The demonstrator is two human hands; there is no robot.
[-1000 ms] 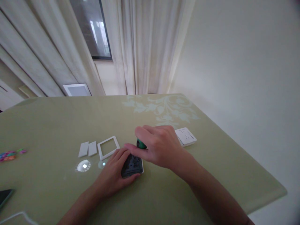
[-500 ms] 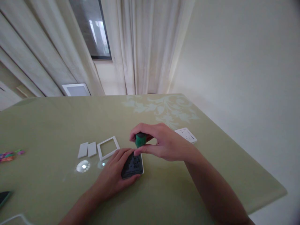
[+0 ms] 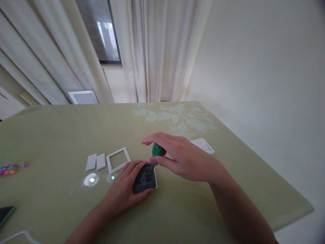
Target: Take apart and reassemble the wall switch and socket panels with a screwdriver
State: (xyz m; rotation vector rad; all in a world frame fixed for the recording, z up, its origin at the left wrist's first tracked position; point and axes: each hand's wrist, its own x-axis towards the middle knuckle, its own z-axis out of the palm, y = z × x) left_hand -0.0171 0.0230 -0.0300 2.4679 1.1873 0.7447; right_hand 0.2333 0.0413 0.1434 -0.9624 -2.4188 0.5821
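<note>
My left hand (image 3: 125,189) is closed around the left side of a wall switch module (image 3: 145,179), its dark back turned up and a thin white edge showing on the right. My right hand (image 3: 177,154) grips a screwdriver (image 3: 157,149) by its green handle, between thumb and fingers, with the index finger stretched out past it. The short shaft points down at the module's back near its upper right; the exact spot under the tip is too small to make out. Left of the module lie a white square frame (image 3: 109,165) and two white switch plates (image 3: 91,162).
A white socket panel (image 3: 202,145) lies beyond my right wrist. Small colourful pieces (image 3: 11,168) and a dark flat object (image 3: 5,214) are at the left. The green-covered table (image 3: 66,128) meets a wall on the right and curtains (image 3: 162,51) behind.
My right hand and the screwdriver have shifted slightly right, and the index finger has straightened away from the handle. The left hand keeps its hold on the module.
</note>
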